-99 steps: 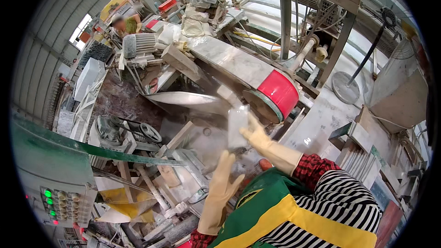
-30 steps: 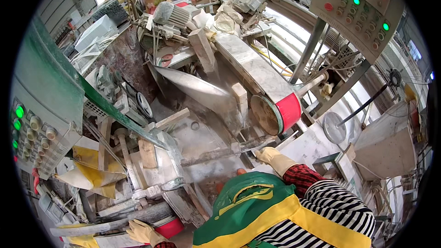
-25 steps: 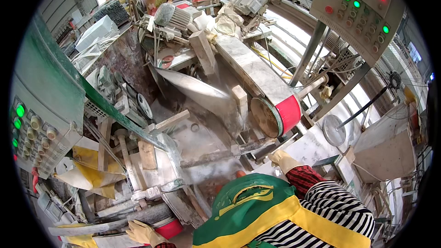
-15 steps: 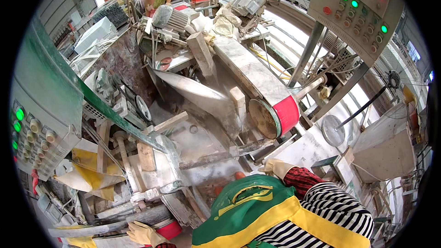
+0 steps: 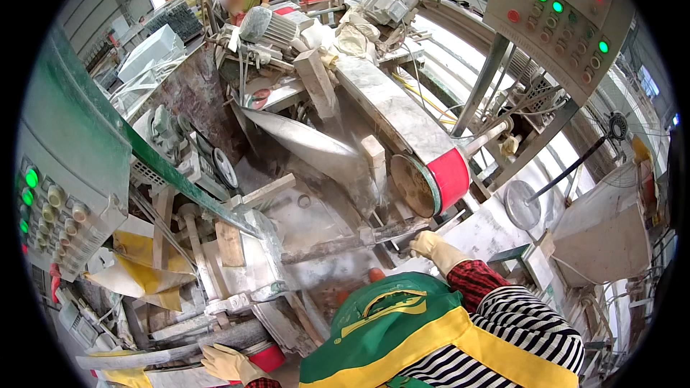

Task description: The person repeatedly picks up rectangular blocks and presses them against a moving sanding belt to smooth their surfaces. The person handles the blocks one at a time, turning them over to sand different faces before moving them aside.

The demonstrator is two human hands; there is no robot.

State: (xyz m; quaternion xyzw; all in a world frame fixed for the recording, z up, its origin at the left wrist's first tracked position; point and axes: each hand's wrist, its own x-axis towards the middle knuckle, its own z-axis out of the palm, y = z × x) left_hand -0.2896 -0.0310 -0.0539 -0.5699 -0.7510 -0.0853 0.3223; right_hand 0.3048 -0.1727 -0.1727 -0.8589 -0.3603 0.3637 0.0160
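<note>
Two gloved hands set wide apart, the left one low and near, the right one farther out.
The left hand lies at the near left, its back turned up, fingers stretched toward the left and slightly parted; only a bit of checked cuff shows behind its wrist. The right hand reaches out right of centre, knuckles up, fingers bent and directed left; its grip is unclear. The right forearm, in a red-and-black checked sleeve, slants in from the near right, the wrist roughly in line with it.
</note>
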